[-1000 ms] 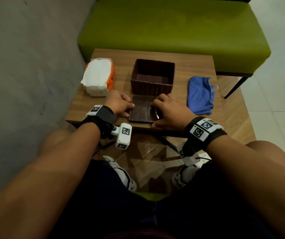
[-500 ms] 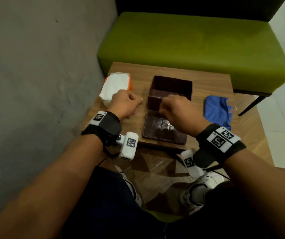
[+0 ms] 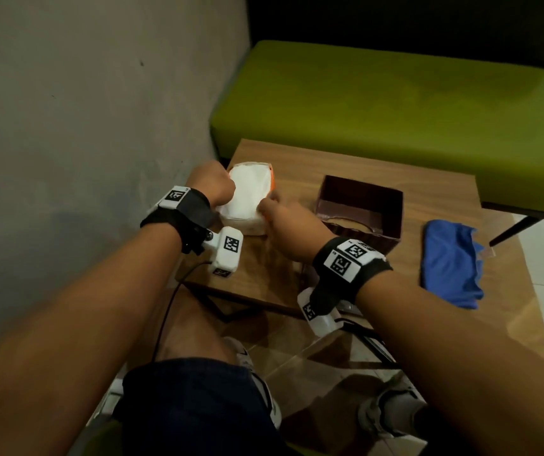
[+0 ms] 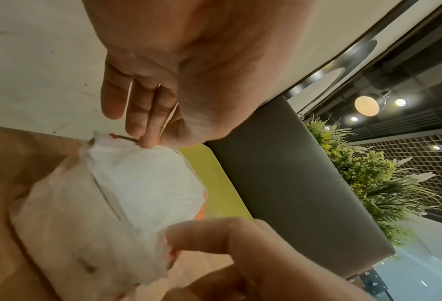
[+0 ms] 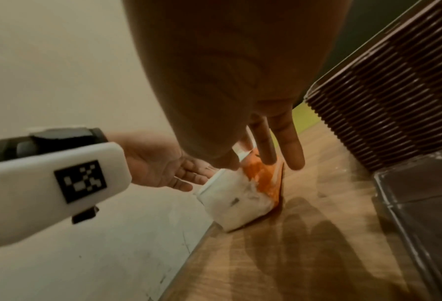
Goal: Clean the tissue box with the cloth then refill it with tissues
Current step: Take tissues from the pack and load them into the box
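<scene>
A white tissue pack (image 3: 249, 192) with an orange wrapper lies at the table's far left corner. My left hand (image 3: 216, 187) is at its left side, with straight fingers (image 5: 186, 173) touching the pack (image 5: 232, 199). My right hand (image 3: 280, 215) holds the pack's right edge, thumb on the white top and fingers (image 5: 268, 150) on the orange side. The brown tissue box (image 3: 392, 205) stands open and unlidded to the right of the pack. Its lid (image 5: 420, 193) lies flat in front of it, mostly hidden behind my right wrist in the head view. The blue cloth (image 3: 448, 255) lies on the table at the right.
The small wooden table (image 3: 362, 166) stands against a grey wall (image 3: 83, 126) on the left and a green sofa (image 3: 395, 103) behind. My knees and shoes are under its near edge. Bare wood lies between the box and the cloth.
Both hands left the lid in front of the box and moved up and left to the tissue pack. The lid stays flat on the table. The head view shifted left.
</scene>
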### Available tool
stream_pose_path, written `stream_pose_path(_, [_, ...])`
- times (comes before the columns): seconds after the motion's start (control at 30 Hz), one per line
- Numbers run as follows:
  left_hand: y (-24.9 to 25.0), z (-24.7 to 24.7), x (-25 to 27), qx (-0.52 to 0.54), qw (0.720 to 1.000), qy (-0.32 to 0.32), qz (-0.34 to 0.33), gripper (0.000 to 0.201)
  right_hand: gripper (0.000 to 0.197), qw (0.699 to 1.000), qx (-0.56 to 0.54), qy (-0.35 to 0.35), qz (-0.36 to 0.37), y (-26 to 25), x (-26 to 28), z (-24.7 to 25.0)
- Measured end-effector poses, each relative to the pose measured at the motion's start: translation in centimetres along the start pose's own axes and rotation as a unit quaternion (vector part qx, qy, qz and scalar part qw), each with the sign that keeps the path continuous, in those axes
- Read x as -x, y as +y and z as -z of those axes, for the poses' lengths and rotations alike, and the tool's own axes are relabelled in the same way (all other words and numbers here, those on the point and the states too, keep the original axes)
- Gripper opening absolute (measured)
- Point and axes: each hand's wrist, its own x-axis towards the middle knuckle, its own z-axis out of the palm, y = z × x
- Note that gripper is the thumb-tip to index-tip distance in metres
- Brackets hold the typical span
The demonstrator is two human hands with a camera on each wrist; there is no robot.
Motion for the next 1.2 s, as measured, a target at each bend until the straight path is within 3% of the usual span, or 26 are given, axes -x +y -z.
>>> stream_pose_path(0.17, [0.0,-0.5,-1.5,-0.046,0.998,-0.038,0.009,0.024,0.013,0.996,0.088,0.015,0.03,0.2,-0.8,0.0])
stream_pose_path(0.3, [0.8,-0.7,-2.1,-0.035,0.998,-0.061,0.0,0.014,0.016,0.994,0.088,0.019,0.057,-0.7,-1.1,0.0])
stream_pose_path(0.43, [1.2,-0.6,-2.7,-0.069,0.993,-0.1,-0.013,0.016,0.021,0.996,0.039,0.015,0.077,-1.8,-1.2,-0.7])
stream_pose_path(0.6, [1.2,-0.2,-2.7,-0.077,0.986,-0.149,-0.026,0.031,0.016,0.992,-0.105,0.0,0.07,-2.4,-0.8,-1.0])
stream_pose_path(0.73, [1.6,0.2,-2.4,-0.086,0.978,-0.184,-0.044,0.031,0.013,0.989,-0.14,0.025,0.033,-2.3,-0.6,-1.0])
stream_pose_path(0.9, [1.2,0.3,-1.9,-0.035,0.975,-0.22,-0.028,0.036,0.019,0.976,-0.181,0.084,-0.086,-0.8,-0.4,0.3])
stream_pose_path(1.2, [0.9,1.2,-0.2,0.059,0.973,-0.225,-0.001,0.032,0.026,0.956,-0.243,0.048,-0.158,0.0,-0.8,0.6])
